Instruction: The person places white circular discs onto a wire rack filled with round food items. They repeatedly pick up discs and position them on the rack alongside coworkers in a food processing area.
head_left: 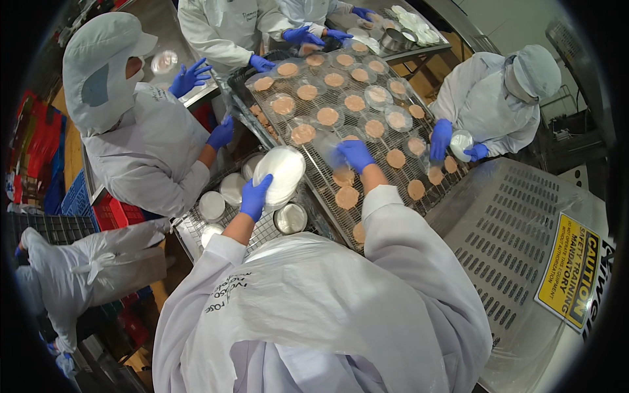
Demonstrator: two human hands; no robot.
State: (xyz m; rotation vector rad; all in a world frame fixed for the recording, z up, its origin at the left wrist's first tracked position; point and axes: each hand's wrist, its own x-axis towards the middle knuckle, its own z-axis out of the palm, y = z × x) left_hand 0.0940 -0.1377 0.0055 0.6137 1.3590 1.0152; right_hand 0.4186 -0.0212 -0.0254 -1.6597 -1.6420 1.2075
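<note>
My left hand, in a blue glove, grips a thick stack of white round sheets by its lower edge, beside the wire-mesh conveyor. Over the belt, my right hand, also gloved in blue, has its fingers pinched together. A thin see-through sheet at those fingers is smeared by motion. Below it lies a round pinkish-brown patty, and another patty is nearer to me. Several patties farther along have clear round sheets over them.
Left of the belt, a wire rack bears round containers and more sheet stacks. Co-workers in white stand at the left, the far side and the right, their gloved hands near the belt. A slotted metal cover borders my right.
</note>
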